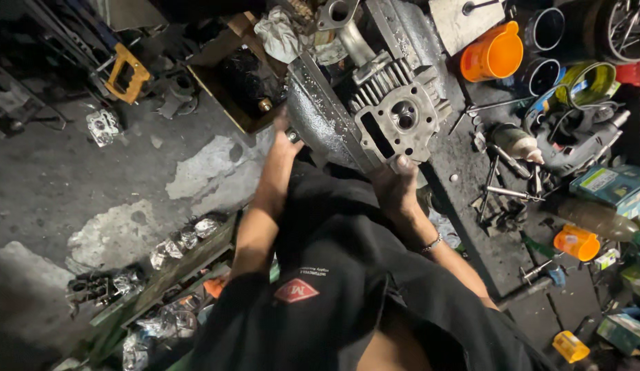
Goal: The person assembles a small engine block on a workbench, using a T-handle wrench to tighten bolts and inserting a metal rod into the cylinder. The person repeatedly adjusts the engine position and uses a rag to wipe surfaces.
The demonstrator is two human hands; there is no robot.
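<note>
A grey finned engine cylinder head (402, 113) rests on edge in a long grey metal tray (320, 120) on a dark workbench. My right hand (395, 189), with a bracelet at the wrist, grips the near edge of the cylinder head, its thumb pressed on the flat gasket face. My left hand (288, 143) is closed on the tray's left rim, and its fingers are partly hidden behind that rim. A black shirt covers the lower middle of the view.
An orange jug (495, 51) and black tubes (543, 31) stand at the back right. A power tool (574, 144), loose hand tools (509, 192), boxes and bottles crowd the bench's right side. A cardboard box (237, 86) and a yellow-handled saw (127, 72) lie on the concrete floor at left.
</note>
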